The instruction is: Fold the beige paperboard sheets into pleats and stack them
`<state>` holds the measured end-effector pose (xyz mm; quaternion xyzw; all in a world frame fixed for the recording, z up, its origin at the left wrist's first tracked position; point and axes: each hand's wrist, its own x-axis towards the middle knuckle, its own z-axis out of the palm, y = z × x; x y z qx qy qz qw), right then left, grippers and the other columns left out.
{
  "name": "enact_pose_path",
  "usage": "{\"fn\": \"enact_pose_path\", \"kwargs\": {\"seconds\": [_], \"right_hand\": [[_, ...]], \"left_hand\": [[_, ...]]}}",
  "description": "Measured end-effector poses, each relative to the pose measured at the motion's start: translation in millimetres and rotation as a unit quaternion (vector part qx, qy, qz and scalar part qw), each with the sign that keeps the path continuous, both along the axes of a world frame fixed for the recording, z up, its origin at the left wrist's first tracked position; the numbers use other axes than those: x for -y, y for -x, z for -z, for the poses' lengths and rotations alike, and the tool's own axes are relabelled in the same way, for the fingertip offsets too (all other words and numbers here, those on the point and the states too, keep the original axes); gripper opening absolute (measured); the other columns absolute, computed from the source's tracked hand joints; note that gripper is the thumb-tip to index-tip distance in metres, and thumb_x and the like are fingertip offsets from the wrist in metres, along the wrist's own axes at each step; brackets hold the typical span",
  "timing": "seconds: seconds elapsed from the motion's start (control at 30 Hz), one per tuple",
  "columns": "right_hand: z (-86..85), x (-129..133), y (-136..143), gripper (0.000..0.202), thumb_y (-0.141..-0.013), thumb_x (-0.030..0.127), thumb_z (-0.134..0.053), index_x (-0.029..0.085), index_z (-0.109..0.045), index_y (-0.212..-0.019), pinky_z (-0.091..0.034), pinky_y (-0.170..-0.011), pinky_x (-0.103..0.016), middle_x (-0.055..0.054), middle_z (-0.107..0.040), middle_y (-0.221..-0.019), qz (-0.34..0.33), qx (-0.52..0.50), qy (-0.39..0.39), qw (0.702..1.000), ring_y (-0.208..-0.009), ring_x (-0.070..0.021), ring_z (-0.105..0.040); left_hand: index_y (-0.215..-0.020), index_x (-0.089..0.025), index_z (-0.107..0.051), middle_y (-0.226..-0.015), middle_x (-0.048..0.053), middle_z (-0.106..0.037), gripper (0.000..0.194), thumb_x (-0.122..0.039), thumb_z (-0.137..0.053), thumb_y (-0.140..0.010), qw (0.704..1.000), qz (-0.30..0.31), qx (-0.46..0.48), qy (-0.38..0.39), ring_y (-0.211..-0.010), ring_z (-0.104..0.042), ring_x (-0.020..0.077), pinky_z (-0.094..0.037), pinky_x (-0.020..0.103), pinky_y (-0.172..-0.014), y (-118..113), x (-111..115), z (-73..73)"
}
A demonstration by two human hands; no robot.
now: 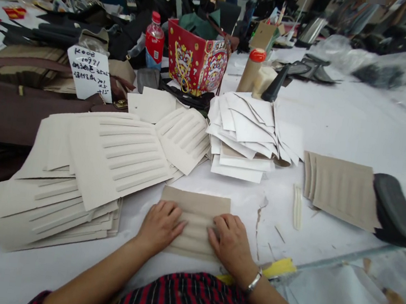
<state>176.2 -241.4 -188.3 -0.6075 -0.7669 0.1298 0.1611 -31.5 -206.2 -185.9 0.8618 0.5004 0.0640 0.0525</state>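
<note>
A tan ribbed leather-like panel [200,198] lies flat on the white table before me, with raised ridges running across it. On its left side my left hand [160,225] rests palm down, fingers slightly bent and thumb stretched inward. My right hand [231,242] lies the same way on the right side, a silver bracelet at that wrist. Both hands press on the panel's surface, and neither is closed around it. Left of the hands is a stack of cream ribbed panels [124,157], partly fanned out.
White cut pieces [246,128] are piled ahead. At right, several tan panels [346,189] lie against a black curved piece [399,210]. Behind stand a red-capped bottle [154,42], a red patterned box [185,56] and a glue bottle [252,71]. Brown bags [0,112] border the left.
</note>
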Motion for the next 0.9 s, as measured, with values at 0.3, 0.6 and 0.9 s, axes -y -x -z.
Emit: {"fn": "enact_pose_path", "kwargs": {"seconds": [0.3, 0.6, 0.9], "right_hand": [[1.0, -20, 14, 0.019, -0.083, 0.022, -0.045, 0.018, -0.057, -0.097, -0.036, -0.081, -0.036, -0.008, -0.053, -0.094, -0.018, -0.023, -0.027, 0.999, -0.089, -0.0199, -0.045], [-1.5, -25, -7, 0.018, -0.081, 0.024, -0.048, 0.016, -0.056, -0.096, -0.038, -0.08, -0.038, -0.009, -0.054, -0.092, 0.007, -0.018, -0.029, 0.999, -0.088, -0.0211, -0.046], [10.6, -44, 36, 0.019, -0.084, 0.017, -0.044, 0.018, -0.056, -0.098, -0.038, -0.081, -0.036, -0.008, -0.055, -0.095, -0.017, -0.003, -0.065, 0.998, -0.09, -0.0204, -0.046]], "left_hand": [[-0.096, -0.021, -0.056, -0.095, 0.006, -0.056, 0.018, -0.029, -0.046, -0.083, 0.997, 0.061, 0.048, -0.025, -0.087, -0.046, 0.021, -0.036, 0.036, -0.077, -16, -14, 7.1], [-0.091, -0.019, -0.057, -0.096, 0.008, -0.058, 0.016, -0.028, -0.046, -0.083, 0.995, -0.031, 0.017, -0.095, -0.09, -0.049, 0.0238, -0.039, 0.04, -0.079, 17, -20, 0.6], [-0.116, -0.014, -0.049, -0.111, 0.011, -0.055, 0.035, -0.024, -0.045, -0.083, 0.99, 0.072, 0.074, -0.099, -0.105, -0.048, 0.0249, -0.041, 0.04, -0.09, -27, -18, 24.8]]}}
